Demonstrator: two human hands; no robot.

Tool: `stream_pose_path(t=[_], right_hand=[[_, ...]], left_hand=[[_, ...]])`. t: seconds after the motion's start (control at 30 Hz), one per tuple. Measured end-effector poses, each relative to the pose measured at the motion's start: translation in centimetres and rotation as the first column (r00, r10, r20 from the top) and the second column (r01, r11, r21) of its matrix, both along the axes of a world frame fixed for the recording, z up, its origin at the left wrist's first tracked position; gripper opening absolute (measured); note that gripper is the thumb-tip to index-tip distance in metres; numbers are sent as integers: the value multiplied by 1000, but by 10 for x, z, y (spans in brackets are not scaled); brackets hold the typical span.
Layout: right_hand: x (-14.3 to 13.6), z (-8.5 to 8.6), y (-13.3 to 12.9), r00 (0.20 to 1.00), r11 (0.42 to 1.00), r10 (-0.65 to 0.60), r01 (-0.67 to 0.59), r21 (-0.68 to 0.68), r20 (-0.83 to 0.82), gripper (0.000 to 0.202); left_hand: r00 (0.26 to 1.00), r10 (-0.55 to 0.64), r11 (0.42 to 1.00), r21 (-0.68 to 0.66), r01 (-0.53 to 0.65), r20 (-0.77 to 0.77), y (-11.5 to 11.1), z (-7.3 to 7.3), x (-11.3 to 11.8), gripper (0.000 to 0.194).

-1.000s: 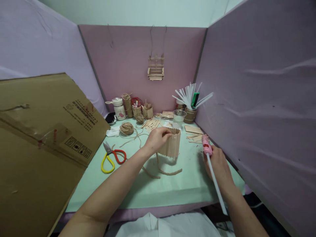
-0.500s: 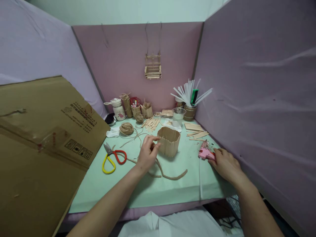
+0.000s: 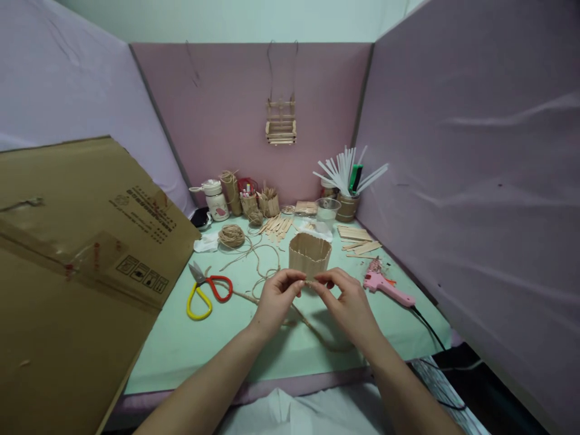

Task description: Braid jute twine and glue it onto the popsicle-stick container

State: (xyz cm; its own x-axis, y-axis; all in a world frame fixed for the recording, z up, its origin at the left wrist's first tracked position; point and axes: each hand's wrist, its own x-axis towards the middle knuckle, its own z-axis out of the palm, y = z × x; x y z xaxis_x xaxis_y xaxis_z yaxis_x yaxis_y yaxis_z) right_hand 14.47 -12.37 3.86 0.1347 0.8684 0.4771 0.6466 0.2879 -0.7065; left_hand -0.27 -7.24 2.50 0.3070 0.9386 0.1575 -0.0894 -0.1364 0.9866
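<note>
My left hand (image 3: 277,300) and my right hand (image 3: 348,302) meet at the fingertips over the table. Both are closed in a pinch on a short bit of jute twine (image 3: 309,283), mostly covered by the fingers. Just behind them stands a small oval container made of upright wooden sticks (image 3: 310,254). Below the hands lies a thicker braided jute cord (image 3: 317,336), running under them. To the right, the pink glue gun (image 3: 388,289) lies on the table, its black cable trailing over the edge. Scissors (image 3: 209,291) with one red and one yellow handle lie open at the left.
A large cardboard sheet (image 3: 90,254) leans in from the left. Behind are a ball of twine (image 3: 231,235), loose wooden sticks (image 3: 276,228), a white bottle (image 3: 216,199) and a pot of white glue sticks (image 3: 348,206). A stick-built swing (image 3: 281,130) hangs on the back panel.
My right hand has left the glue gun and come to the middle, meeting the left hand. The left hand has moved slightly right and down, from beside the container to in front of it.
</note>
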Motion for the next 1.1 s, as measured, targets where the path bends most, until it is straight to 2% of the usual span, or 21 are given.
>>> stream_pose_path(t=[0.17, 0.27, 0.33, 0.37, 0.4, 0.43, 0.5, 0.53, 0.6, 0.63, 0.73, 0.8, 0.93, 1.1], right_hand=[[1, -4, 2, 997, 998, 53, -54, -14, -48, 16], [3, -8, 3, 998, 999, 26, -27, -24, -57, 16], [4, -9, 3, 997, 1000, -2, 0, -25, -71, 15], [4, -9, 3, 997, 1000, -10, 8, -24, -78, 15], [3, -9, 3, 996, 1000, -13, 12, -20, -84, 15], [2, -9, 3, 996, 1000, -14, 13, -13, -88, 15], [-2, -10, 4, 996, 1000, -16, 17, 15, -85, 15], [-4, -12, 5, 997, 999, -25, 28, 35, -75, 15], [-8, -18, 8, 997, 994, -68, 71, 82, -37, 17], [-9, -22, 10, 995, 990, -96, 96, 103, -11, 17], [-8, -32, 13, 984, 977, -168, 158, 142, 63, 18], [-6, -35, 13, 974, 970, -204, 187, 158, 97, 19], [-4, -31, 13, 954, 957, -260, 234, 171, 150, 18], [-3, -25, 17, 912, 941, -328, 293, 171, 244, 18]], left_hand=[[999, -1, 999, 42, 3, -43, -1, -3, 3, 20], [978, -111, 994, -33, 107, -177, 5, 3, -6, 29], [893, -275, 961, -124, 247, -355, 9, 18, -19, 33], [813, -343, 938, -136, 317, -471, 11, 28, -26, 33], [739, -320, 937, -83, 339, -593, 13, 39, -33, 33], [681, -239, 941, 9, 339, -692, 15, 49, -39, 32], [615, -29, 922, 217, 321, -788, 18, 65, -47, 26], [586, 38, 908, 273, 319, -810, 20, 68, -47, 24], [554, 78, 898, 300, 323, -829, 25, 63, -44, 21], [574, 61, 902, 291, 318, -817, 27, 56, -41, 20], [724, -40, 943, 213, 255, -688, 34, 30, -29, 26], [794, -1, 937, 277, 214, -608, 36, 19, -21, 21], [856, 127, 859, 487, 158, -502, 37, 21, -9, 13], [866, 197, 802, 584, 127, -459, 41, 22, 0, 9]])
